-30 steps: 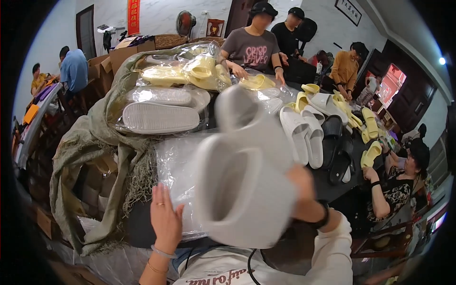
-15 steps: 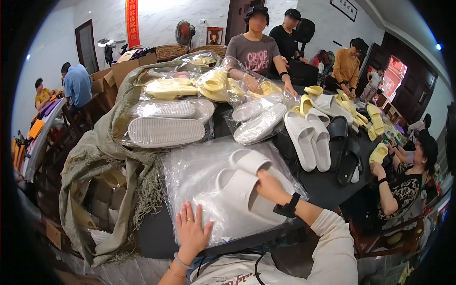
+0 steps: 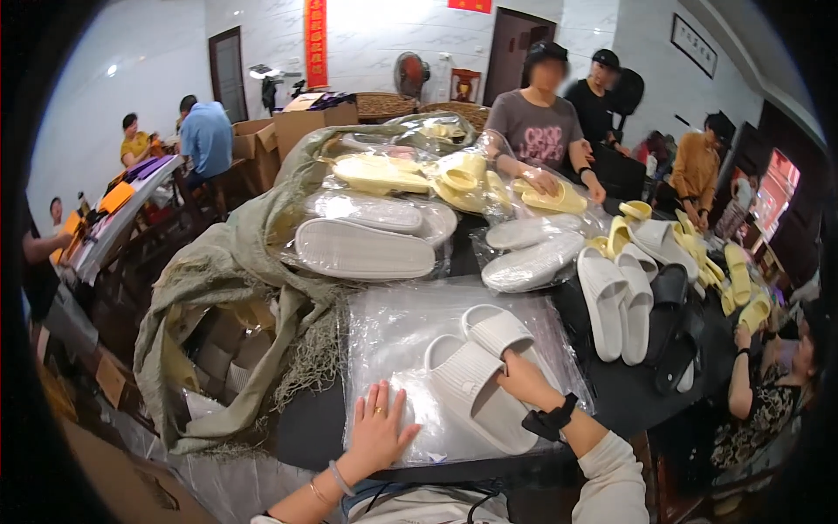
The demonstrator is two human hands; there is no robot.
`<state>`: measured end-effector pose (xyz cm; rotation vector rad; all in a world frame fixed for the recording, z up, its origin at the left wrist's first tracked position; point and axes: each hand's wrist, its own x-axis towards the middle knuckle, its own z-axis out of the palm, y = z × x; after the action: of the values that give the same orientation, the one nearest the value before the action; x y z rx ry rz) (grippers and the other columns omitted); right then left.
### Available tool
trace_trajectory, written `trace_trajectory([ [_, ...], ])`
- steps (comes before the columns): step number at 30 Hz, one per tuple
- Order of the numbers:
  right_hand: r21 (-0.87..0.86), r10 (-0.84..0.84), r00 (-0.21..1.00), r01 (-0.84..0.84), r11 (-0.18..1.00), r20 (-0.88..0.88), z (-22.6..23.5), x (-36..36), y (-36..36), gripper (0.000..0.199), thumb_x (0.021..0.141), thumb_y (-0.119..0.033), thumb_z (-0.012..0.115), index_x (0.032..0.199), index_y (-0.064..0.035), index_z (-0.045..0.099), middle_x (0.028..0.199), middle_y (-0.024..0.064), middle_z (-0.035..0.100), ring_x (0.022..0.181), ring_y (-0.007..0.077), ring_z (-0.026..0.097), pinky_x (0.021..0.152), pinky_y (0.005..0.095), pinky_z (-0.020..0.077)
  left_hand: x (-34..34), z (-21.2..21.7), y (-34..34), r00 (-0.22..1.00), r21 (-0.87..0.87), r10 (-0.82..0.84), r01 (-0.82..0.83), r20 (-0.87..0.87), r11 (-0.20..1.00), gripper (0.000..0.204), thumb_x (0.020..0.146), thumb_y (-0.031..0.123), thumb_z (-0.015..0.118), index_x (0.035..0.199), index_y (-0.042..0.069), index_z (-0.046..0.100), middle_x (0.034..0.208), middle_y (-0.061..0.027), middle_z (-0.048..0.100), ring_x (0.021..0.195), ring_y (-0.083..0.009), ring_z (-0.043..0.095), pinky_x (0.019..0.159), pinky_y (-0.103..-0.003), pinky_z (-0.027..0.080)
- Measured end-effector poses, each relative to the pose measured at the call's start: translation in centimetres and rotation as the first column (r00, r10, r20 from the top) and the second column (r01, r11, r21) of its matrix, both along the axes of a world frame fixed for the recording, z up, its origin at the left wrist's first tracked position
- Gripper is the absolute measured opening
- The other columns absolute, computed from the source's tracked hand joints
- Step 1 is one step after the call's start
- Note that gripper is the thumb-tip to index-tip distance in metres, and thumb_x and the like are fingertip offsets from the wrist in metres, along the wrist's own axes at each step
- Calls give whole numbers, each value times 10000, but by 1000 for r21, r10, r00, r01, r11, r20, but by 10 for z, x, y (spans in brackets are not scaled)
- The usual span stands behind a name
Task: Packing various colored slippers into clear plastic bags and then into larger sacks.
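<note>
My right fingers pinch pale-grey rubbery slippers; my left fingers, spread and empty, press clear plastic bags; slickness could shift these.

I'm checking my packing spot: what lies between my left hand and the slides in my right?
In the head view, only a bare stretch of clear plastic bags separates your left hand from the pale slides.
</note>
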<state>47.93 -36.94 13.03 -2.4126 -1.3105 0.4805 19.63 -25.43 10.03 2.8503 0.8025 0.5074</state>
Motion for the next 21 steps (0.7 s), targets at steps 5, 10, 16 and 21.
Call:
trace_trajectory([
  [5,24,52,999,-52,998,-5,-6,4,-4,436,793,-183,560,1154,13,413,1088,277,545,960,462,548,806,533,439,32,40,56,992,-104,31,-18,126,994,485,823,327,650,1155,-3,525,1073,-204,581,963,-358,567,811,-406,477],
  [10,46,60,998,-61,997,13,-9,4,-1,434,791,-171,543,1156,23,410,1077,295,541,948,474,550,817,537,438,97,38,149,920,7,196,-211,339,978,418,821,315,651,1069,-13,580,975,-188,614,904,-337,588,762,-413,478],
  [16,39,58,998,-57,998,-27,-11,-1,2,426,792,-166,525,1149,36,411,1083,307,539,940,472,554,815,530,442,100,-12,186,810,-577,506,-270,297,771,261,813,247,617,845,-11,638,802,-216,650,801,-379,632,723,-452,478],
  [21,93,46,999,-46,995,-5,1,0,-9,399,803,-184,521,1129,23,425,1065,290,554,967,448,554,823,520,439,105,5,158,845,-273,324,-221,426,936,292,857,168,562,1090,-8,563,1080,-212,596,1020,-376,546,855,-420,436],
])
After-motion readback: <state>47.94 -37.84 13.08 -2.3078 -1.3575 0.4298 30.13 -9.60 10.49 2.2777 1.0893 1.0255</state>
